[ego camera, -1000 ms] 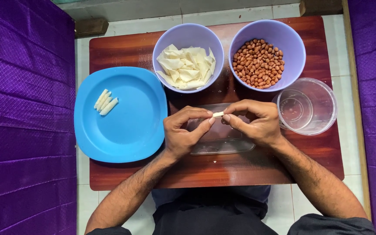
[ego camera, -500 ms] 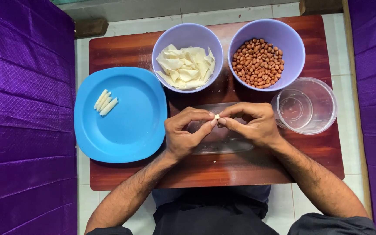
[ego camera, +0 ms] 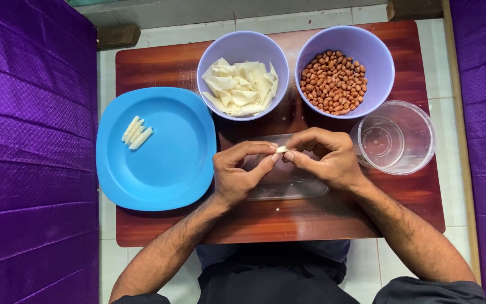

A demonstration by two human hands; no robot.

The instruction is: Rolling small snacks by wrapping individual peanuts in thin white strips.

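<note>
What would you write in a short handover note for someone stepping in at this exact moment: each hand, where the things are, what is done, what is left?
Left hand and right hand: fingertips meet over a clear flat tray, both pinching a small pale wrapper piece.
Things: blue plate on the left; bowl of pale wrappers and bowl of peanuts at the back; clear round container on the right, nothing visible in it.
Done: a few finished rolls lie side by side on the plate.
Left: the piece in hand is not on the plate; both bowls hold plenty.
</note>
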